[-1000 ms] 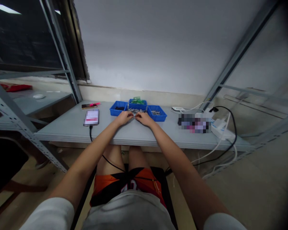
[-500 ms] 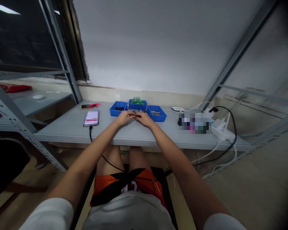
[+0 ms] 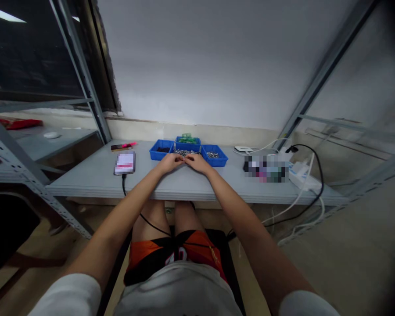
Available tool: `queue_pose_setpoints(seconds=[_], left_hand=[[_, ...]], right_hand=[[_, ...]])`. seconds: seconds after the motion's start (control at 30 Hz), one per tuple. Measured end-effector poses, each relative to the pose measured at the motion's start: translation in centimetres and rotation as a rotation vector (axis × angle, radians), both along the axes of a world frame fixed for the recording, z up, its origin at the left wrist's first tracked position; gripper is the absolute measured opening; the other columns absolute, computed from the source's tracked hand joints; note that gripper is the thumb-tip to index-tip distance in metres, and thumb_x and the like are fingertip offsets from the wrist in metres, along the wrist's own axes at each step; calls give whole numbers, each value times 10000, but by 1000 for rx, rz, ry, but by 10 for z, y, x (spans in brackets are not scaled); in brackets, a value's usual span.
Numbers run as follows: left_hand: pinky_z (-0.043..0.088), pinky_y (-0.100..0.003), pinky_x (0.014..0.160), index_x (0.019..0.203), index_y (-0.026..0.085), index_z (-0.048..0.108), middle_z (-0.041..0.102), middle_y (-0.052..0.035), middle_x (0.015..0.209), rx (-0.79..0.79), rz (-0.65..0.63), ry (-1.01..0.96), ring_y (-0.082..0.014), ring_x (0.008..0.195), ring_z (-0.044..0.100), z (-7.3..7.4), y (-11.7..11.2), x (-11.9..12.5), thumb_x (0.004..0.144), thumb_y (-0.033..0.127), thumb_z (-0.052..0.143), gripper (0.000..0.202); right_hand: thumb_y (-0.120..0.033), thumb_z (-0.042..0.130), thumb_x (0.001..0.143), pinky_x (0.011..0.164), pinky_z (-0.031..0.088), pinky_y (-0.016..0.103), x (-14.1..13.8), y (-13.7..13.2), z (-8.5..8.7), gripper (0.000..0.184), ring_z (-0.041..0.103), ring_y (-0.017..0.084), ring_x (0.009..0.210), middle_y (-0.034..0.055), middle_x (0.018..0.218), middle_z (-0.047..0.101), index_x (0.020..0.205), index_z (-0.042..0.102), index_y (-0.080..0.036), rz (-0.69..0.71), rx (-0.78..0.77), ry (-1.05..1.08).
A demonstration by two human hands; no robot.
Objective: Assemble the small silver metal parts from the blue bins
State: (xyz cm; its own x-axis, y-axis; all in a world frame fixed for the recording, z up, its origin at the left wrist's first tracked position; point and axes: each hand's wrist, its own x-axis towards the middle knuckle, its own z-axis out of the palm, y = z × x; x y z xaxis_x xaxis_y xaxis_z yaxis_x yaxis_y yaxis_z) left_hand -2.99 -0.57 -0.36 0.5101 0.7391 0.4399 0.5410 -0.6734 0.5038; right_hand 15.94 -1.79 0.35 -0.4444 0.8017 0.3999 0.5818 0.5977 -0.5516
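Note:
My left hand (image 3: 171, 163) and my right hand (image 3: 196, 162) meet at the fingertips over the table, just in front of the blue trays. Both are closed in a pinch; whatever lies between the fingers is too small to name. Behind them, a heap of small silvery metal parts (image 3: 186, 152) is partly hidden by my hands. To the left sits a blue tray (image 3: 154, 154) of dark small pieces, to the right a blue tray (image 3: 220, 162) of small metal parts. Green pieces (image 3: 187, 139) fill the tray at the back.
On the grey table (image 3: 95, 180) a phone (image 3: 125, 163) lies at left with a black cable running off the front edge. Beyond it is a pink pen (image 3: 129, 145). At right are a blurred-out item (image 3: 265, 169), a white power strip (image 3: 303, 176) and loose cables. Metal shelf posts flank both sides.
The view has shifted very slightly. My hands stay together at the same spot, with only a small movement of the fingers.

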Motion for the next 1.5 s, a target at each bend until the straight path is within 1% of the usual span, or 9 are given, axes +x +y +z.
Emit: queue_pose_setpoints(seconds=[0.2, 0.43, 0.57, 0.77, 0.87, 1.07, 1.33, 1.4, 1.5], left_hand=[[463, -271, 709, 879, 135, 705, 715, -58, 816, 19, -11, 15, -191, 749, 626, 0, -1, 0, 809, 361, 574, 270], [447, -265, 702, 928, 136, 713, 718, -68, 850, 31, 7, 34, -187, 761, 618, 3, -4, 1, 803, 367, 586, 292], [429, -263, 665, 901, 127, 712, 695, -61, 777, 66, 2, 59, -173, 697, 585, 4, -5, 1, 839, 389, 529, 326], [448, -268, 697, 873, 120, 704, 704, -57, 794, 36, -6, 76, -171, 710, 597, -1, -1, 1, 826, 339, 521, 289], [454, -269, 707, 863, 126, 707, 715, -59, 828, 14, 2, 107, -180, 741, 617, 0, -2, 0, 805, 292, 532, 248], [456, -263, 700, 905, 132, 713, 703, -67, 840, 113, 93, 41, -176, 743, 606, 6, -6, 1, 812, 262, 542, 234], [467, -273, 738, 978, 146, 704, 699, -66, 885, 153, -36, 30, -165, 775, 606, 4, -5, 3, 838, 266, 555, 237], [466, -275, 736, 971, 146, 702, 696, -66, 883, 161, -11, 21, -166, 769, 602, 5, -5, 2, 844, 281, 552, 239], [462, -276, 714, 958, 137, 692, 687, -73, 876, 172, 96, -10, -168, 742, 591, 6, -6, 2, 849, 299, 538, 248]], right_hand=[[-343, 549, 862, 737, 406, 271, 0, -2, 2, 240, 565, 152, 777, 39, 838, 671, 906, 692, -156, 29, -50, 52], [-303, 546, 839, 721, 404, 266, 2, 3, 0, 223, 543, 134, 724, 26, 794, 654, 908, 686, -143, 106, -131, 117], [-284, 547, 820, 672, 400, 255, 5, 6, -2, 209, 517, 122, 666, 12, 735, 631, 898, 674, -137, 118, -164, 128], [-224, 572, 782, 735, 430, 271, 5, 12, -6, 211, 572, 139, 760, 37, 865, 664, 962, 659, -154, 42, -101, 170], [-221, 574, 781, 736, 438, 277, 6, 14, -6, 173, 578, 142, 752, 40, 854, 667, 915, 662, -155, 31, -107, 174], [-226, 608, 781, 744, 429, 276, 8, 13, -7, 128, 576, 150, 757, 33, 824, 671, 856, 675, -147, 31, -72, 113], [-202, 579, 818, 760, 422, 277, -2, 5, -8, 186, 574, 156, 778, 41, 858, 682, 956, 684, -136, 111, -58, 12], [-214, 578, 820, 755, 421, 276, -1, 5, -7, 178, 570, 154, 769, 39, 837, 676, 942, 680, -135, 85, -55, 26], [-239, 577, 820, 759, 422, 274, 2, 7, -5, 154, 571, 152, 777, 38, 839, 670, 895, 667, -140, 15, -26, 95]])
